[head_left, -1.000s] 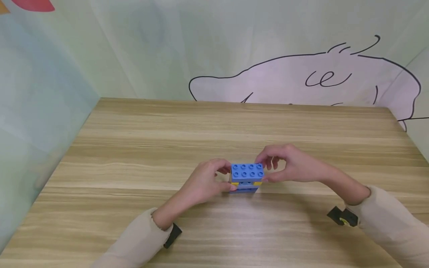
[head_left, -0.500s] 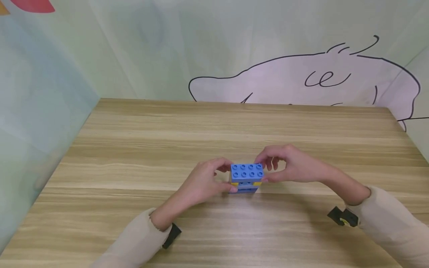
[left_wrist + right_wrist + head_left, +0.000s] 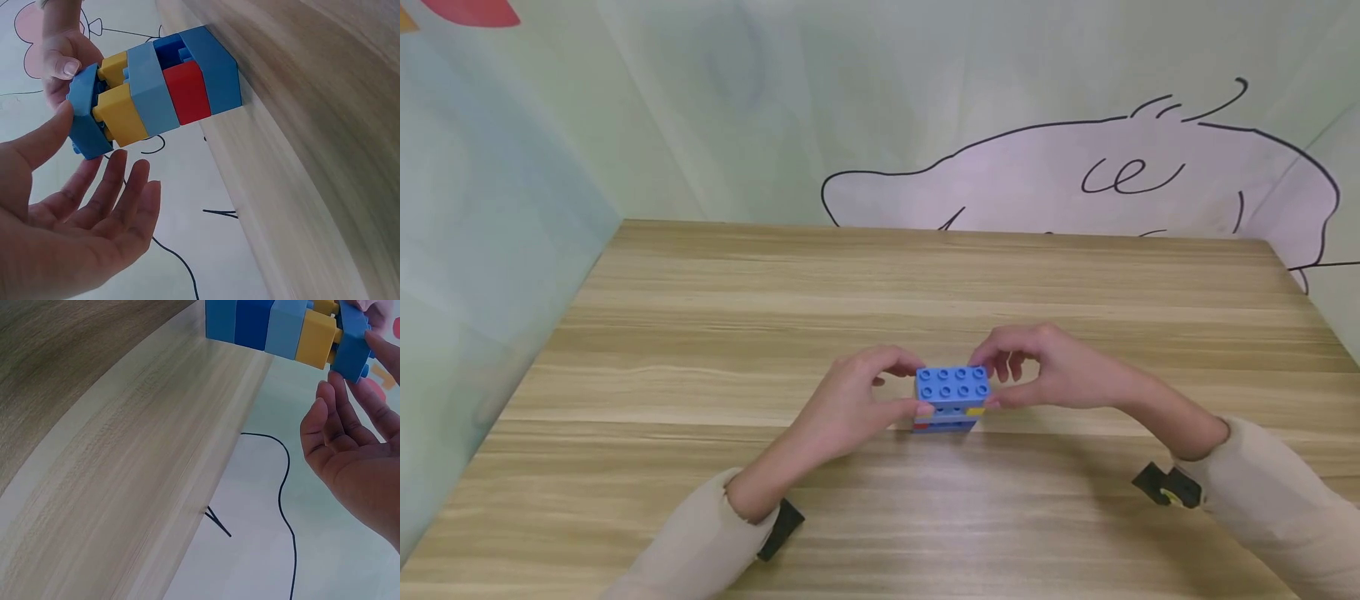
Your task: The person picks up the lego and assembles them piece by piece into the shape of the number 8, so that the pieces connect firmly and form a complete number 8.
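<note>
A stack of toy building bricks stands on the table. Its top is a blue studded brick (image 3: 953,385), pinched near its left end by my left hand (image 3: 853,404) and near its right end by my right hand (image 3: 1048,371). Below it, in the left wrist view, come yellow bricks (image 3: 122,115), a light blue brick (image 3: 154,87), a red brick (image 3: 187,92) and a blue bottom brick (image 3: 217,75). A narrow gap with yellow studs shows under the top brick. The right wrist view also shows a dark blue brick (image 3: 252,324) low in the stack.
The wood-grain table (image 3: 760,308) extends around the stack. Behind it hangs a pale backdrop (image 3: 700,108) with a line drawing, and more backdrop rises at the left. Dark devices (image 3: 781,530) sit under both sleeves.
My left hand has shifted its thumb up from the lower layers to the top brick, uncovering a bit of the red brick. The right hand and the stack look unmoved.
</note>
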Tool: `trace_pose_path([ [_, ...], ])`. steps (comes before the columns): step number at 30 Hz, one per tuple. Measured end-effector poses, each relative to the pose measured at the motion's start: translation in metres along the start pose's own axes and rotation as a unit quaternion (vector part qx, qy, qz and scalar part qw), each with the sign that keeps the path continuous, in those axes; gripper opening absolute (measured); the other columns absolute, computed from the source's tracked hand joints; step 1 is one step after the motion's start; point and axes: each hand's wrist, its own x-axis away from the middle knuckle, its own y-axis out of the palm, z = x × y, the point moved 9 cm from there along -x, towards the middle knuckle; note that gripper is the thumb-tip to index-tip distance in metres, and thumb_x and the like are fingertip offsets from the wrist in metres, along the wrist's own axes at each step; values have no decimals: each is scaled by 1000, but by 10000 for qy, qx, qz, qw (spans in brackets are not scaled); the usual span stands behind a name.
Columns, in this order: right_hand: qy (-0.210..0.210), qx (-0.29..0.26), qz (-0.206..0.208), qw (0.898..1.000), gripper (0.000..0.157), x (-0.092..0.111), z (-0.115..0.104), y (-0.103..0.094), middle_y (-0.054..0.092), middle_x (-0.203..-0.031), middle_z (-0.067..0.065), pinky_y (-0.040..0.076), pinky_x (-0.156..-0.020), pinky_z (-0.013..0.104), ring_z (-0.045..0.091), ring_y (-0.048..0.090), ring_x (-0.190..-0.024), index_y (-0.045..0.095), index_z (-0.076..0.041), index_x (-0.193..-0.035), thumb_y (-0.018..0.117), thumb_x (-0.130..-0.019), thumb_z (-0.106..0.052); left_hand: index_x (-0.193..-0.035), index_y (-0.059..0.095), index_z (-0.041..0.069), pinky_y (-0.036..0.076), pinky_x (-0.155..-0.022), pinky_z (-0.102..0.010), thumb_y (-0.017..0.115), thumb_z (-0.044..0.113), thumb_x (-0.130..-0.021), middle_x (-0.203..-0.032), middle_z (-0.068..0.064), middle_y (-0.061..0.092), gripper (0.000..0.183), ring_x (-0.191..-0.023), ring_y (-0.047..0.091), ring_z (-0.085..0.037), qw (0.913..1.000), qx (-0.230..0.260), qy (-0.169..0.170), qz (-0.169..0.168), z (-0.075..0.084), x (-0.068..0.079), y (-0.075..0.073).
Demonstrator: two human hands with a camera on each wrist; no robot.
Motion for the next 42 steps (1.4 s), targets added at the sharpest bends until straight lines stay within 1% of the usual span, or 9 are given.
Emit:
trace_pose_path([
  [10,-24,-68,-14,10000,30,0,0,0,60,-92,-4,46,-65,28,17,53,-77,62,-7,-105,73,-78,-17,-103,64,9,46,-82,-38,76,19,-75,-101,0,64,33,-98,56,-17,10000,55,26,0,0,0,-1],
  [19,227,-200,-30,9995,31,2,5,2,59,-92,-4,47,-68,27,18,53,-79,62,-7,-106,71,-80,-21,-103,64,8,46,-83,-39,75,18,-75,-100,-1,64,32,-99,56,-20,9999,118,-60,-55,-1,-1,1],
  [31,137,-283,140,9994,30,4,5,3,61,-94,-3,49,-68,28,20,54,-79,62,-5,-107,71,-80,-17,-103,64,8,46,-83,-39,75,18,-75,-100,-2,64,31,-98,56,-19,10000,89,-8,-31,0,-1,0],
  [37,105,-120,310,9994,28,5,5,3,60,-90,-7,48,-66,28,18,54,-79,63,-7,-105,71,-80,-14,-103,64,7,47,-82,-38,75,18,-75,-101,-2,64,32,-98,56,-18,10000,71,44,-10,0,-1,0],
  [42,2,25,396,9992,28,7,4,2,59,-90,-8,48,-65,29,16,53,-79,63,-9,-105,72,-79,-14,-103,63,6,47,-82,-39,76,17,-74,-101,-2,64,33,-98,57,-20,9999,63,88,16,1,-1,0],
])
